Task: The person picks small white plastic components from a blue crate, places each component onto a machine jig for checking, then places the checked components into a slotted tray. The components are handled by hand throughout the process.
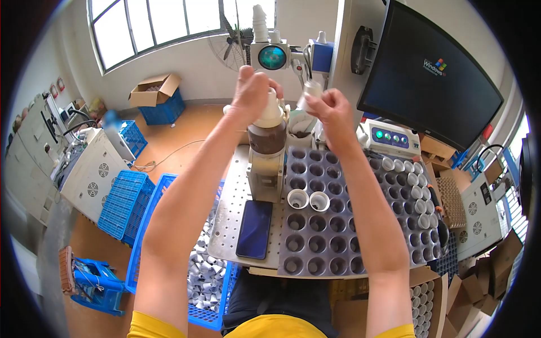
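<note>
My left hand [252,93] is closed at the top of a cream-coloured fixture [270,112] on a metal stand; what its fingers grip is hidden. My right hand [329,110] is closed on a small white cup [311,93], raised just right of the fixture. Under my right forearm lies a grey tray with round pockets [316,244]. Two white cups [319,201] sit in its pockets near the stand, and several more [417,192] stand in the pockets at the right.
A dark phone [255,230] lies on the perforated metal plate [225,236]. A blue crate [225,298] of white parts is at the lower left. A monitor [434,73] and a control box with green lights [393,137] stand at the right.
</note>
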`<act>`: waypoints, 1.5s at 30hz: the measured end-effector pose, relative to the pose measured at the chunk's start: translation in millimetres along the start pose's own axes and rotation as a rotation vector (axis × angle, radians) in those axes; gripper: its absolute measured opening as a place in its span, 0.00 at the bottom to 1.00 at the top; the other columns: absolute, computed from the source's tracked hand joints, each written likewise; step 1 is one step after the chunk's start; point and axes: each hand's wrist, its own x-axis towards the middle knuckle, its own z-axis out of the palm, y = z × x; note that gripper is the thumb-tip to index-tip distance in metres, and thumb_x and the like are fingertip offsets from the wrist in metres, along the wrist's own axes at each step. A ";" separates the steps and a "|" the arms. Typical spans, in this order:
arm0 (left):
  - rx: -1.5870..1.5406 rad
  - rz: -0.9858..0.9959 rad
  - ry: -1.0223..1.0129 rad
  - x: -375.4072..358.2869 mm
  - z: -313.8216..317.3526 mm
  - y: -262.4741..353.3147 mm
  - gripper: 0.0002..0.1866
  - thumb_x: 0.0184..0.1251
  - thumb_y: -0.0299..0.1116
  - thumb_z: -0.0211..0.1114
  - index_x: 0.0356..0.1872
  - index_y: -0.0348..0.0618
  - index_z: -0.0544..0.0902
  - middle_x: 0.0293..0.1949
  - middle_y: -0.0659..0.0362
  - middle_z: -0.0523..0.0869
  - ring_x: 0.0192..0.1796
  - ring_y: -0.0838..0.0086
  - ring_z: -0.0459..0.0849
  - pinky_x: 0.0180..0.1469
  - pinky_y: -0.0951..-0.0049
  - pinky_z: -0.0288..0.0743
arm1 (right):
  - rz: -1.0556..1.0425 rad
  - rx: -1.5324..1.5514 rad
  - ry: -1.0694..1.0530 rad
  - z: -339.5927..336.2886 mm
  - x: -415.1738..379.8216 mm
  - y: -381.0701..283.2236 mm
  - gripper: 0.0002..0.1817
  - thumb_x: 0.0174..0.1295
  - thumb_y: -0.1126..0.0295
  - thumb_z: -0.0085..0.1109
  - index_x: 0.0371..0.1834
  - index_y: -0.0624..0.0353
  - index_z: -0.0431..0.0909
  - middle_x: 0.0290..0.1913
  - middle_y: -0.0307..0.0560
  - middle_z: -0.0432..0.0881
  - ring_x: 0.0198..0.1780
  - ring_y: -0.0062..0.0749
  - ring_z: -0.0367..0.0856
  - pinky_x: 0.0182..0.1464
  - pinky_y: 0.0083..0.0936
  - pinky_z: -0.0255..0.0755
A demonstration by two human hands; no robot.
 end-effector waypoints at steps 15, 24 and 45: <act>0.025 -0.670 0.219 -238.5 -24.2 -254.5 0.13 0.55 0.30 0.50 0.15 0.34 0.74 0.22 0.42 0.80 0.27 0.53 0.79 0.36 0.52 0.72 | -0.157 -0.338 -0.127 68.0 -29.9 -5.8 0.21 0.54 0.61 0.70 0.20 0.61 0.68 0.21 0.46 0.75 0.23 0.28 0.71 0.27 0.29 0.66; 0.163 -0.611 -0.358 -257.3 26.8 -124.8 0.11 0.53 0.29 0.51 0.27 0.28 0.76 0.32 0.35 0.79 0.41 0.41 0.75 0.50 0.50 0.69 | 0.062 -0.729 -0.523 -25.3 -60.6 -9.8 0.24 0.53 0.54 0.67 0.43 0.62 0.77 0.43 0.55 0.81 0.44 0.41 0.79 0.50 0.32 0.72; 0.274 -0.460 -0.444 -277.1 58.9 -87.2 0.11 0.54 0.29 0.56 0.27 0.27 0.77 0.38 0.38 0.77 0.47 0.47 0.74 0.52 0.54 0.68 | 0.156 -0.552 0.018 -100.0 -87.7 116.3 0.20 0.44 0.65 0.69 0.22 0.58 0.62 0.25 0.41 0.68 0.29 0.29 0.64 0.34 0.27 0.66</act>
